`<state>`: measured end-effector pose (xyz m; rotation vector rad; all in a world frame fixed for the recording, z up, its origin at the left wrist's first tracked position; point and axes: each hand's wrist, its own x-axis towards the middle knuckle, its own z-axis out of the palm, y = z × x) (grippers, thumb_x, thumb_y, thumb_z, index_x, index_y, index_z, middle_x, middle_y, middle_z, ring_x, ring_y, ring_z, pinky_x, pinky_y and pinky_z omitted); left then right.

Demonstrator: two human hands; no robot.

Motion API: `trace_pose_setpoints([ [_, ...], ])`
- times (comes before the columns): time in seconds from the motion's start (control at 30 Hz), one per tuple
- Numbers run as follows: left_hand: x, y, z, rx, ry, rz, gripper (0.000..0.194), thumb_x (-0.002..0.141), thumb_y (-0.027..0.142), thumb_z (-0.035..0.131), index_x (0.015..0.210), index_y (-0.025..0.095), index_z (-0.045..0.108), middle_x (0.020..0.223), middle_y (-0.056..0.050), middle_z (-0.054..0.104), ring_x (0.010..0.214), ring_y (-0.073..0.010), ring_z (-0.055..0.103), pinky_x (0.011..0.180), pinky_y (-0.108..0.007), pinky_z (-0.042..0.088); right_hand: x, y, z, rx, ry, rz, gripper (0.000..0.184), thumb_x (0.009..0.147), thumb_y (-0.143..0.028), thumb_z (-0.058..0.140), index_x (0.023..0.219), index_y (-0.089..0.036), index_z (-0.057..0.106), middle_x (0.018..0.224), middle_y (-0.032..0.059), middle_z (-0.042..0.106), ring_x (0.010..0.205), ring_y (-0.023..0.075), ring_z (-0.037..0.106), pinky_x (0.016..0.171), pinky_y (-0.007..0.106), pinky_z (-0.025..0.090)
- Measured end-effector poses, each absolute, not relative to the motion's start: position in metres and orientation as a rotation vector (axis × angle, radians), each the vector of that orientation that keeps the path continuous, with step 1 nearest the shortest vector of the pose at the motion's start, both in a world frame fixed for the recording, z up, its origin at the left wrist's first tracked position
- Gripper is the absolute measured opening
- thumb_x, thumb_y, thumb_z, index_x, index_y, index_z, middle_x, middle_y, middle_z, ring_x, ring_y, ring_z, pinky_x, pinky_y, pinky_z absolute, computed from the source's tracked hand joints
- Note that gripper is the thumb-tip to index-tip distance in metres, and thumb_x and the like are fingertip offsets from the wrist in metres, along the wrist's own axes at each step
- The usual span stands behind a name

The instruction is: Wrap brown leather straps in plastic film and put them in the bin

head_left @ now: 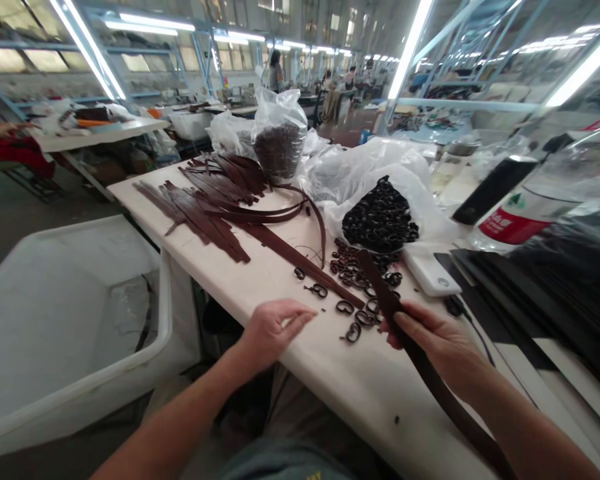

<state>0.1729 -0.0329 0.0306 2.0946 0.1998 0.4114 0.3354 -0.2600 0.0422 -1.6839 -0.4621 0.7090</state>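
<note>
A dark brown leather strap (420,363) is gripped between the thumb and fingers of my right hand (433,337). One end points up over the table, while the rest bends down along my forearm. My left hand (277,327) hovers by the table's front edge, thumb and fingertips pressed together; whatever they might pinch is too small to see. Just beyond my hands lie several loose dark curled buckles (353,332). A clear plastic bag (430,200) spills a heap of black buckles (380,217) behind them. Brown straps (205,220) lie in piles farther left.
Below the table (280,273), at left, stands a white bin (80,400). A white box-shaped device (433,270), a red-labelled plastic bottle (523,217) and dark strips (575,300) occupy the right side. A filled clear bag (280,137) stands at the back. Other people are farther off.
</note>
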Motion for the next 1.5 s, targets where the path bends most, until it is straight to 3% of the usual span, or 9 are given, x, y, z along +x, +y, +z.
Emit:
trace_pose_setpoints([
  [0.17,0.182,0.035,0.009,2.843,0.5,0.482,0.055,0.09,0.05,0.052,0.128,0.011,0.06,0.14,-0.018,0.055,0.136,-0.0345,0.042,0.112,-0.053,0.03,0.333,-0.261,0.033,-1.698,-0.47,0.698,0.042,0.075,-0.057,0.07,0.087,-0.017,0.065,0.062,-0.0015,0.058,0.048,0.0086,0.047,0.044,0.02,0.039],
  [0.43,0.163,0.048,-0.003,3.031,0.502,0.202,0.045,0.092,0.049,0.048,0.121,0.02,0.065,0.138,-0.012,0.057,0.139,-0.0357,0.035,0.11,-0.057,0.027,0.349,-0.266,0.029,-1.89,-0.479,0.43,0.042,0.072,-0.05,0.074,0.096,-0.016,0.069,0.067,-0.0014,0.056,0.052,0.0082,0.04,0.044,0.02,0.03],
  [0.57,0.154,0.056,0.001,2.93,0.461,0.345,0.037,0.089,0.046,0.054,0.112,0.021,0.068,0.13,-0.012,0.063,0.132,-0.0341,0.045,0.109,-0.054,0.03,0.35,-0.266,0.026,-1.778,-0.451,0.482,0.044,0.079,-0.055,0.067,0.095,-0.015,0.066,0.061,-0.0037,0.047,0.049,0.0073,0.034,0.042,0.02,0.024],
  [0.67,0.163,0.053,0.008,2.837,0.493,0.512,0.029,0.086,0.042,0.058,0.1,0.019,0.069,0.108,-0.011,0.072,0.109,-0.0296,0.061,0.101,-0.045,0.04,0.348,-0.267,0.029,-1.704,-0.45,0.479,0.049,0.082,-0.062,0.06,0.091,-0.014,0.065,0.06,-0.0034,0.045,0.05,0.0077,0.034,0.042,0.021,0.022],
  [0.77,0.182,0.041,0.017,2.768,0.489,0.577,0.028,0.089,0.042,0.054,0.078,0.019,0.067,0.084,-0.007,0.072,0.086,-0.0232,0.065,0.088,-0.035,0.045,0.35,-0.271,0.038,-1.702,-0.43,0.42,0.054,0.085,-0.066,0.053,0.098,-0.015,0.066,0.061,-0.0031,0.046,0.047,0.0078,0.032,0.041,0.022,0.021],
  [0.9,0.22,0.02,0.029,2.706,0.365,0.498,0.039,0.094,0.043,0.046,0.072,0.019,0.068,0.076,-0.004,0.07,0.075,-0.0181,0.063,0.076,-0.028,0.044,0.355,-0.282,0.048,-1.857,-0.514,0.292,0.057,0.09,-0.065,0.044,0.101,-0.015,0.069,0.057,-0.0027,0.048,0.045,0.0087,0.034,0.043,0.023,0.026],
  [1.0,0.254,0.005,0.03,2.691,0.221,0.463,0.028,0.092,0.038,0.052,0.09,0.02,0.073,0.09,-0.005,0.071,0.084,-0.0181,0.064,0.08,-0.027,0.045,0.355,-0.288,0.051,-2.066,-0.669,0.142,0.052,0.091,-0.061,0.046,0.102,-0.017,0.071,0.06,0.0,0.058,0.053,0.0123,0.05,0.052,0.024,0.038],
  [1.13,0.298,-0.009,0.021,2.794,0.09,0.301,0.02,0.087,0.025,0.059,0.1,0.021,0.073,0.103,-0.006,0.069,0.091,-0.0189,0.063,0.087,-0.028,0.045,0.351,-0.288,0.049,-2.306,-0.825,-0.004,0.047,0.092,-0.057,0.047,0.107,-0.02,0.071,0.084,0.0061,0.073,0.073,0.0202,0.066,0.067,0.028,0.046],
  [1.5,0.345,-0.018,0.015,2.717,0.129,0.189,0.004,0.078,0.019,0.064,0.079,0.018,0.068,0.088,-0.009,0.069,0.087,-0.024,0.065,0.082,-0.034,0.048,0.353,-0.285,0.047,-2.269,-0.914,0.063,0.044,0.094,-0.056,0.042,0.101,-0.024,0.071,0.09,0.0028,0.076,0.078,0.021,0.071,0.065,0.027,0.052],
])
